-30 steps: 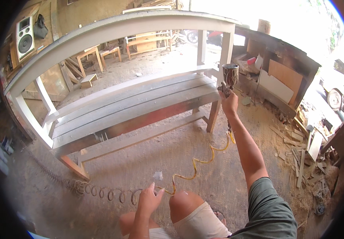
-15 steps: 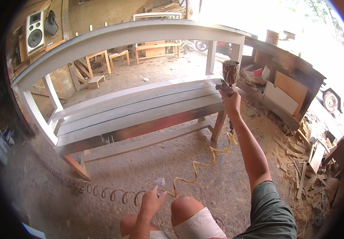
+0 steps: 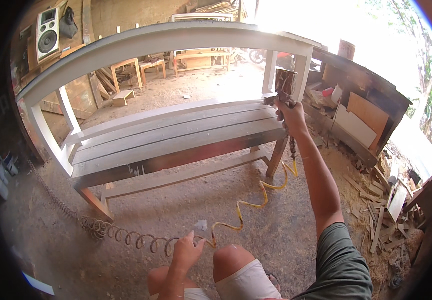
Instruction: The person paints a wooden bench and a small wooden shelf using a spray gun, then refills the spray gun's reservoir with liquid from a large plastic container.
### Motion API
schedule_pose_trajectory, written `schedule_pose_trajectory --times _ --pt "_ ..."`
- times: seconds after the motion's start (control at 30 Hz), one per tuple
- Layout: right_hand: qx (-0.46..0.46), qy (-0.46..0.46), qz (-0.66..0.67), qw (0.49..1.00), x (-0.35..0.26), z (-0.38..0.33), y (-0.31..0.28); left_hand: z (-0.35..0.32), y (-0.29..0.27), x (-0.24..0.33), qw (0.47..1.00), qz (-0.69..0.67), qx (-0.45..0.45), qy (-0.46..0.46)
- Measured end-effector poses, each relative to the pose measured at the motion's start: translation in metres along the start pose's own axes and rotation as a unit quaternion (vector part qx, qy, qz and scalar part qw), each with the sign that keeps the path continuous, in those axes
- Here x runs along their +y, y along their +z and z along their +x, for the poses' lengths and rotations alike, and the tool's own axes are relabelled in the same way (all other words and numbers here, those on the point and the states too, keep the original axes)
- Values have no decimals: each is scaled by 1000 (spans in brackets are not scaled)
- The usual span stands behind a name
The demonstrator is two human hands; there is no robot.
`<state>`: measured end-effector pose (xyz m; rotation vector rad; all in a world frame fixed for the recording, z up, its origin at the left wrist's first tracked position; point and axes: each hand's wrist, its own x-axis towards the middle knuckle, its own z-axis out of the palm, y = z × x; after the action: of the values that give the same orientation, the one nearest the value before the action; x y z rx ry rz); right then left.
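My right hand [image 3: 294,119] is wrapped round the handle of a spray gun [image 3: 282,99], held up at the right end of a white-painted wooden frame [image 3: 176,41]. A paint-stained cup [image 3: 286,81] sits upright on the gun. From the gun's lower end a coiled air hose [image 3: 239,215], yellow here and brown further left, drops and loops across the floor. Low in front of my knees, my left hand [image 3: 186,254] closes on the hose, index finger partly stretched out. The frame rests on a slatted bench [image 3: 176,137], greyish white on top, with dark and reddish stains along its front edge.
Wood scraps [image 3: 383,215] and sawdust pile up at the right, beside a dark wooden cabinet [image 3: 361,95] lying there. A speaker [image 3: 48,34] hangs on the back left wall. Small wooden stools [image 3: 124,97] and frames stand behind the bench. White containers [image 3: 5,172] sit at the left.
My right hand has moved the spray gun a little left and up along the frame's right end, turning it slightly. My left hand stays low at the hose. The view has shifted slightly.
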<state>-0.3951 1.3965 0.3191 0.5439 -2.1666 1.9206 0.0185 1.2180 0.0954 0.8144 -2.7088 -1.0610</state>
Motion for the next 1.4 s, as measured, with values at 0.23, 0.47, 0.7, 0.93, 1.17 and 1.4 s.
schedule_pose_trajectory --times 0.23,0.47,0.7,0.93,1.17,1.4 --pt "72 15 -57 996 22 61 -37 2 -4 10 999 -24 -29 11" --pt "122 7 -130 984 18 77 -51 4 -3 12 998 -40 -50 -1" --pt "165 -33 -194 966 38 108 -63 8 5 9 998 -48 -37 27" --pt "94 6 -145 985 9 67 -17 4 0 5 999 -30 -24 31" --pt "36 19 -105 994 -6 37 17 0 -6 9 999 -19 -29 15" --pt "-38 4 -80 996 -30 -2 67 -7 -16 11 999 -20 -32 1"
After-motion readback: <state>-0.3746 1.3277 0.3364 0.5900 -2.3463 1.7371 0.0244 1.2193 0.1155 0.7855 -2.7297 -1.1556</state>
